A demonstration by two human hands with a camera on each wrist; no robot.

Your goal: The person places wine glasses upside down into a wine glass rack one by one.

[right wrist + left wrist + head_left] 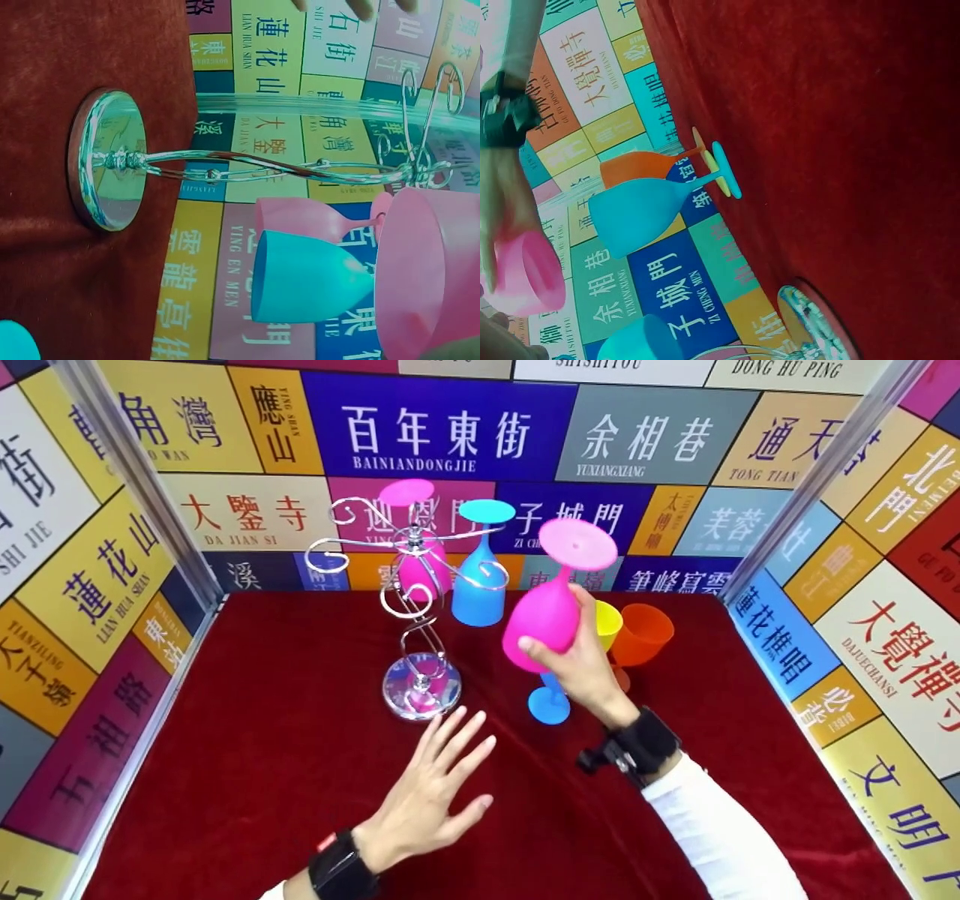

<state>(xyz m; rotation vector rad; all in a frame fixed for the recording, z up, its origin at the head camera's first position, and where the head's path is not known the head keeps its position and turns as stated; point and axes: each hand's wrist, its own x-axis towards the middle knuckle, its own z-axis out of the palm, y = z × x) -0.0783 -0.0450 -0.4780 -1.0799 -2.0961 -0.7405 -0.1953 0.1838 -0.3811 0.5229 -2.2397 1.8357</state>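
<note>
My right hand (589,671) grips a pink plastic goblet (544,619) by its bowl, upside down with the foot on top, in front of a chrome rack's right side. In the right wrist view its bowl (420,270) fills the right edge. The curly-armed rack stands on a round, shiny base (405,690). From its arms hang a second pink goblet (424,574) and a blue goblet (478,596), both bowl down. My left hand (427,795) holds nothing, its fingers spread over the cloth just in front of the base.
Upright on the red cloth (300,780), at the right, stand an orange goblet (646,634), a yellow goblet (609,624) and another blue goblet (550,706), partly hidden behind my right hand and the held goblet. Printed panels (439,427) wall the table's back and sides.
</note>
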